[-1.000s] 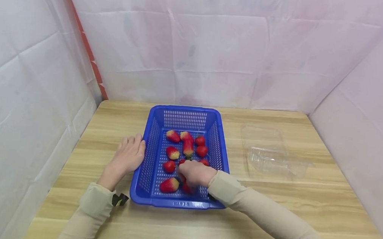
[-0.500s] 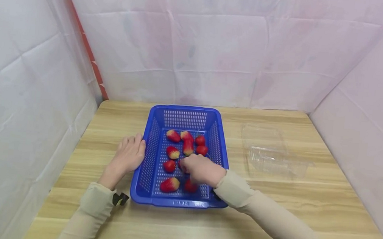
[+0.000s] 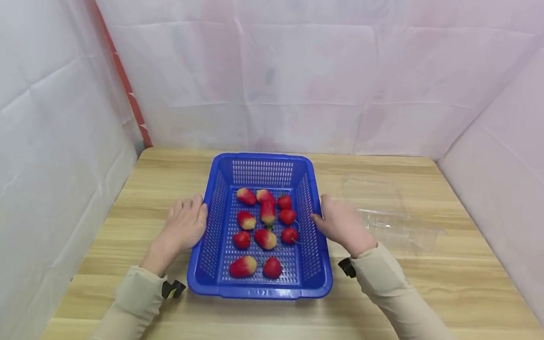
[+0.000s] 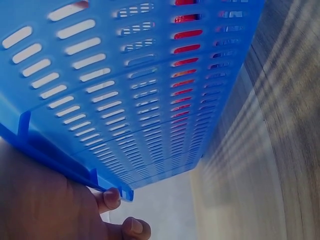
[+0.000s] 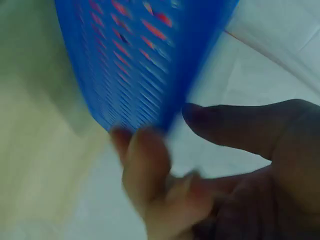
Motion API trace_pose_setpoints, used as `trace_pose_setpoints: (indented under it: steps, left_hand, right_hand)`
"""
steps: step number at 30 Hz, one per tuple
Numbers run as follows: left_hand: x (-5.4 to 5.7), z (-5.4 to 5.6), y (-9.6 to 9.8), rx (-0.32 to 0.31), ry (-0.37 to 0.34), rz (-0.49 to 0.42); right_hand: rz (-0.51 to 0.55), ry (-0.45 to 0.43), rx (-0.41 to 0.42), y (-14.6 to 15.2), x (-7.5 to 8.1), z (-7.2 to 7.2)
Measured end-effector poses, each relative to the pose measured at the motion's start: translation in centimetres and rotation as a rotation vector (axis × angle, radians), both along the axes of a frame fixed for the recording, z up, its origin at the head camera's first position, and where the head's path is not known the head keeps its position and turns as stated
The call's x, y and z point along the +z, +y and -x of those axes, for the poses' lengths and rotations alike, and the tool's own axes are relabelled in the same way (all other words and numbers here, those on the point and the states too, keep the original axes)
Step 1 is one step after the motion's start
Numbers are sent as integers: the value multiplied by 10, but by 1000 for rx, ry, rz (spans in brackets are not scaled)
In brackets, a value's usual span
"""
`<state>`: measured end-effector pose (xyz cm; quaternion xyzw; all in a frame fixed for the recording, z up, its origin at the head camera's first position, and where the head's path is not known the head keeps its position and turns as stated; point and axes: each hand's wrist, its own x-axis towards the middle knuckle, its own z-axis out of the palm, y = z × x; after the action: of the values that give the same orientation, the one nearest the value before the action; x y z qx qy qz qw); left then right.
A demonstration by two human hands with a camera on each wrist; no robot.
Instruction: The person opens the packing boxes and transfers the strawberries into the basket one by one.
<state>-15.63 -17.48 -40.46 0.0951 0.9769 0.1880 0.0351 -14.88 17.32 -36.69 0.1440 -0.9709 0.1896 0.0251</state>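
Note:
A blue slotted plastic basket (image 3: 261, 293) stands on the table with several red-and-yellow strawberries (image 3: 243, 267) spread over its bottom. Among them lie several small, rounder red fruits (image 3: 289, 235), one with a thin stem. My left hand (image 3: 183, 224) grips the middle of the left rim; the left wrist view shows its fingers (image 4: 112, 198) bent beneath the rim's outer edge. My right hand (image 3: 342, 222) is at the right rim, thumb over the edge on the inner side. Blurred in the right wrist view, its bent fingers (image 5: 150, 160) lie along the outside of the wall.
A clear plastic clamshell box (image 3: 393, 226) lies opened on the table to the right, close behind my right hand. The wood-grain table (image 3: 257, 333) is enclosed by white sheet walls (image 3: 303, 86) at the back and both sides.
My right hand has left the fruits, come up out of the basket and moved right onto its rim. A strawberry it covered now shows in the middle. The left hand stays put.

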Motion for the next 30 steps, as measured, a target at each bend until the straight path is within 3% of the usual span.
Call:
trace_pose_setpoints:
  steps: [4, 9, 15, 23, 26, 30]
  left_hand:
    - [-4, -3, 3, -9, -5, -6]
    - [-2, -4, 5, -5, 4, -24]
    - [2, -5, 0, -4, 26, -28]
    - [6, -2, -3, 20, -14, -2]
    - [9, 3, -1, 23, -29, 20]
    - [10, 4, 4, 19, -33, 56]
  right_hand:
    - [123, -96, 53, 6, -13, -1]
    - [145, -71, 28, 7, -15, -6]
    - [177, -104, 6, 5, -13, -9]
    - [234, -113, -4, 2, -17, -2]
    - [256, -105, -65, 6, -13, -2]
    - [226, 3, -170, 40, 2, -19]
